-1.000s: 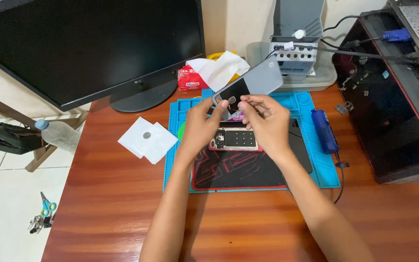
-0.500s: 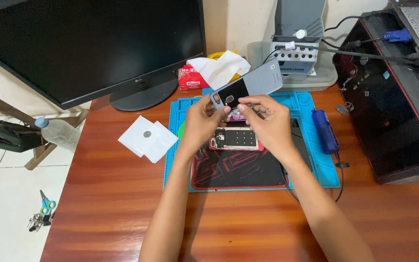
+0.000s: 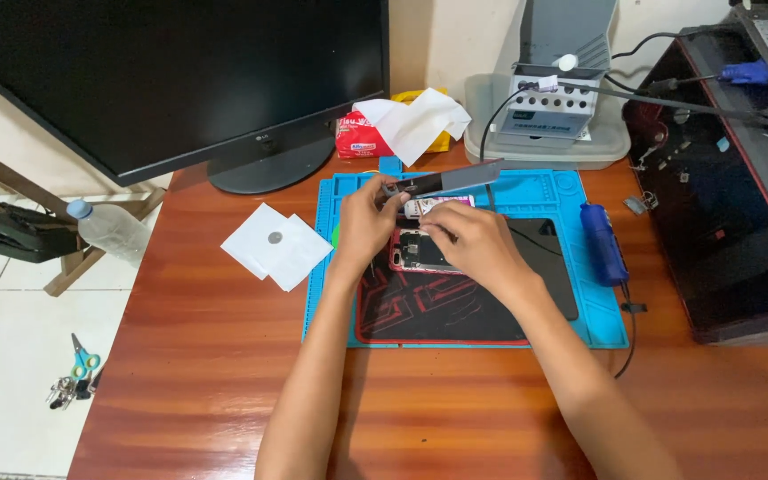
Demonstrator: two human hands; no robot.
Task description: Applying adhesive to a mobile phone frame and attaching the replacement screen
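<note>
- Head view: a reddish-brown wooden worktop (image 3: 180, 356) is seen from above, with both bare forearms reaching forward over it.
- A blue silicone repair mat (image 3: 597, 302) is laid at the middle of the worktop; a black mouse pad with red line pattern (image 3: 437, 307) is laid on top of it.
- An opened pink-edged smartphone body with exposed internals (image 3: 415, 253) is lying flat on the upper part of the black pad, partly covered by the hands.
- The left hand (image 3: 366, 222) is closed in a pinch on the left end of a thin grey flat phone panel (image 3: 455, 178), which is held lifted and tilted above the phone body.
- The right hand (image 3: 477, 244) is laid over the right side of the phone body, fingers curled down onto it; whether anything is gripped cannot be told.
- A blue cylindrical handheld tool with a cable (image 3: 602, 242) is lying on the mat's right side, just beside the right hand.
- Two white paper squares carrying a small round grey part (image 3: 276, 244) are lying left of the mat, apart from the hands.
- A black flat monitor on a round stand (image 3: 180, 71) is standing at the back left.
- A red tissue pack with white tissue sticking out (image 3: 402, 124) is behind the mat.
- A grey bench device on a clear tray (image 3: 557, 98) is at the back.
- A black open computer case (image 3: 722, 204) is at the right.
- A clear plastic bottle (image 3: 113, 229) is off the left edge, and blue-handled scissors with keys (image 3: 77, 373) are lying on the floor.
</note>
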